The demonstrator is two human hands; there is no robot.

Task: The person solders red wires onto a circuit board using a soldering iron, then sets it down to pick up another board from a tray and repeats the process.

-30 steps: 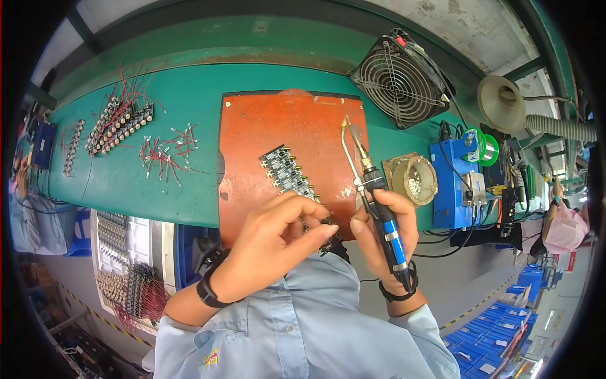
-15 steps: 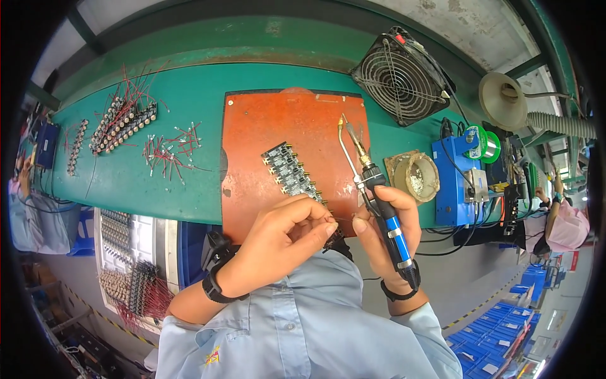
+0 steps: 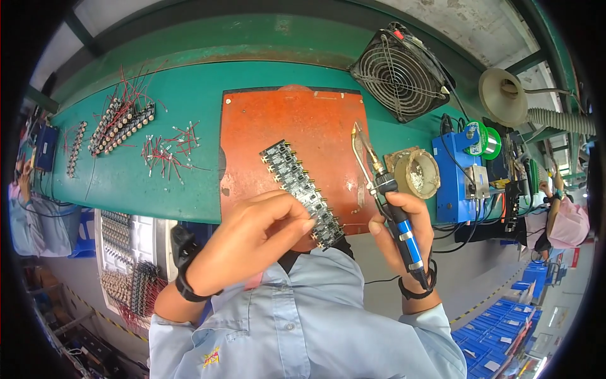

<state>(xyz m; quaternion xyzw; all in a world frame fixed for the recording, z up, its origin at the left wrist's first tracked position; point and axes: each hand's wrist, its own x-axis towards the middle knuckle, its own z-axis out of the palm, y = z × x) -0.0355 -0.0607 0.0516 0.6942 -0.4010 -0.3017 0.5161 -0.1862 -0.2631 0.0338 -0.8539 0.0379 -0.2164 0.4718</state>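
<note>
A strip of black circuit boards (image 3: 302,183) with brass-coloured connectors along its edges lies slantwise on the orange work mat (image 3: 252,126), its near end at the mat's front edge. Over the strip's left side, my left hand (image 3: 252,237) is closed, thumb and forefinger pinched together; whatever they hold is too small or hidden to make out. My right hand (image 3: 407,230) grips a soldering iron (image 3: 396,215) with a blue and black handle and a thin metal tube clamped alongside. Its tip points up and away over the mat's right part, apart from the strip.
On the green bench, loose red wires (image 3: 170,151) and finished-looking strips (image 3: 123,126) lie to the left. A black fan (image 3: 401,76) stands far right, near a round pot (image 3: 418,174), a blue soldering unit (image 3: 451,170), a solder spool (image 3: 489,143) and an extraction funnel (image 3: 502,98).
My hands have moved apart: the left toward the left and slightly down, the right to the right with the soldering iron. More of the strip's near end now shows.
</note>
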